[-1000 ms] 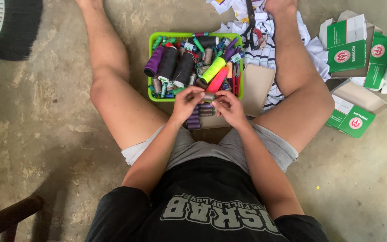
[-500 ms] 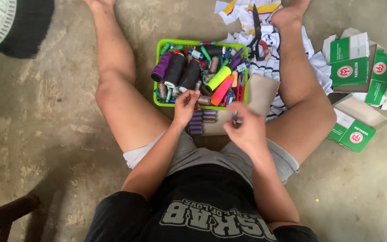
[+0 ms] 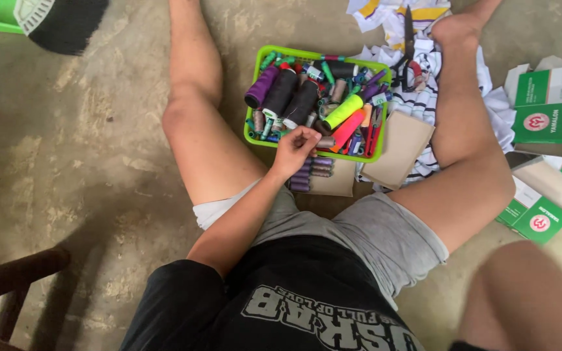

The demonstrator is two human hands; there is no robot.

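My left hand (image 3: 297, 146) hovers at the front edge of a green tray (image 3: 253, 135), fingers curled tight together; whether anything is pinched in them is hidden. The tray holds several thread spools: a purple one (image 3: 261, 88), two black ones (image 3: 292, 96), a yellow-green one (image 3: 343, 112) and a pink one (image 3: 348, 129). Just below the hand, a row of small purple spools (image 3: 315, 173) lies on a cardboard piece (image 3: 339, 185). Only my right forearm (image 3: 521, 299) shows, at the bottom right; that hand is out of frame.
I sit on a concrete floor, bare legs either side of the tray. A second cardboard sheet (image 3: 401, 149) and striped cloth (image 3: 424, 97) with dark scissors (image 3: 409, 39) lie to the right. Green boxes (image 3: 544, 114) stand far right. A wooden chair leg (image 3: 14, 273) is bottom left.
Both hands were together in front of the tray. My right hand has pulled away to the right and back out of view. The left hand stays by the tray's front edge.
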